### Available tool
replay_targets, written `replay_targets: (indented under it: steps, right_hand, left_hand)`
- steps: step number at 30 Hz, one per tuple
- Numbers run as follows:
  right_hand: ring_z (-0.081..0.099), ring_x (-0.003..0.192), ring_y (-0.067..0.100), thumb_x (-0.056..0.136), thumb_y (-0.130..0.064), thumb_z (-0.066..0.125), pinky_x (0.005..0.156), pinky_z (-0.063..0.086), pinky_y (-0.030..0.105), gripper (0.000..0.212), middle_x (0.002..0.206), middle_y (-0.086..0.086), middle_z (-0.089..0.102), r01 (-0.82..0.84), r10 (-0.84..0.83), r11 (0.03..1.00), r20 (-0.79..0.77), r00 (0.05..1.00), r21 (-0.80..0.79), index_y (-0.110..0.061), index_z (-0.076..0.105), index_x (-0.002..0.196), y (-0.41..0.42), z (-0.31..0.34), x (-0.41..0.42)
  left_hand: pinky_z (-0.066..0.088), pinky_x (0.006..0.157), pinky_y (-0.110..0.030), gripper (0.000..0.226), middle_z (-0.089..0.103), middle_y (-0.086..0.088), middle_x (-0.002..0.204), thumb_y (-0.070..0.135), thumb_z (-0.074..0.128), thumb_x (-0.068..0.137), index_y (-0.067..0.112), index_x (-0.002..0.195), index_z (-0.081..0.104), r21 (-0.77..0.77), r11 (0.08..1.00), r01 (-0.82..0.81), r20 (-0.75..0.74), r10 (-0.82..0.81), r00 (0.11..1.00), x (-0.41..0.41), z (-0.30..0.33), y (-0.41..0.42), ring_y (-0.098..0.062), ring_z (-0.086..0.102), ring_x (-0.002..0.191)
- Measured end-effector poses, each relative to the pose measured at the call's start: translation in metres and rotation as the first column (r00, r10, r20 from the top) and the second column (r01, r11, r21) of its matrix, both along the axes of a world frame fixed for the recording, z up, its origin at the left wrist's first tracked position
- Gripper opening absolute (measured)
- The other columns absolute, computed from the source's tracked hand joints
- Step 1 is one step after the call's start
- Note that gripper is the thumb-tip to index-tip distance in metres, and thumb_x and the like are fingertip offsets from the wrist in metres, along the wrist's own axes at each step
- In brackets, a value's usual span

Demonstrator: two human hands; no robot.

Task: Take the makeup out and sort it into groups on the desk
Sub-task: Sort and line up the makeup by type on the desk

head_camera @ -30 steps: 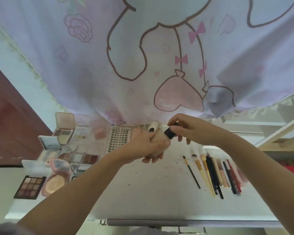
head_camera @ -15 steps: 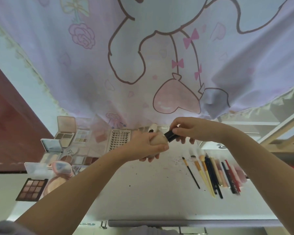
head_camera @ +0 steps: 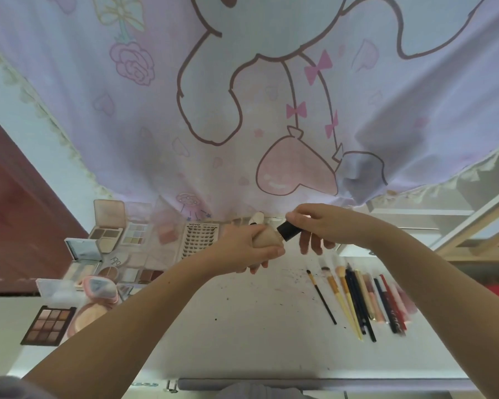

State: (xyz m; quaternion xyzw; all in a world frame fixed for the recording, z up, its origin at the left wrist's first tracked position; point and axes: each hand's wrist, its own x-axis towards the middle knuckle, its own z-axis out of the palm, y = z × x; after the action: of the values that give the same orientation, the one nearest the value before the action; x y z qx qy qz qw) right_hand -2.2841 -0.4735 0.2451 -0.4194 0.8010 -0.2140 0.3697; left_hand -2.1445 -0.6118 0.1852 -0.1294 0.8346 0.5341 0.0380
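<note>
Off to the left of the fingers, flat hinged palettes [head_camera: 49,322] and compacts [head_camera: 107,226] lay grouped on the pale, speckled counter [head_camera: 242,326], apparently the pans-and-powders pile. The left hand [head_camera: 242,249] was clenched around a smooth beige bottle [head_camera: 267,239], held above the counter, likely to steady it. The right hand [head_camera: 314,226] pinched the bottle's glossy black cap [head_camera: 289,230] between fingers and thumb, seemingly to twist or check it before sorting. Below and right of those fingers, slim brushes [head_camera: 337,295] and pencils [head_camera: 386,303] lay side by side, a group of long tools.
</note>
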Motion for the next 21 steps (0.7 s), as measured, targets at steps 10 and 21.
replay_targets:
  steps: [10,21]
  right_hand:
    - [0.054,0.059,0.007,0.094,-0.024,0.054,0.046,0.042,0.017,0.009,0.079,0.0,0.065,-0.022,0.029,0.984,0.032,0.999,-0.178,-0.024,0.06,0.102,0.0,0.004,-0.006]
    - [0.032,0.042,0.005,0.095,-0.029,0.052,0.04,0.029,0.014,0.019,0.053,-0.005,0.043,0.151,-0.129,0.961,0.107,0.986,-0.231,-0.013,0.06,0.088,0.0,0.004,-0.013]
  left_hand:
    - [0.038,0.042,-0.021,0.028,0.065,0.001,0.071,0.034,0.064,0.087,0.014,0.105,0.057,0.039,0.998,-0.052,-0.02,0.053,0.998,0.002,0.0,-0.008,-0.012,0.054,0.054]
    - [0.039,0.045,-0.013,0.031,0.064,0.002,0.072,0.035,0.068,0.084,0.016,0.106,0.06,-0.046,0.996,-0.081,-0.088,0.077,0.993,0.0,-0.01,-0.015,-0.009,0.055,0.052]
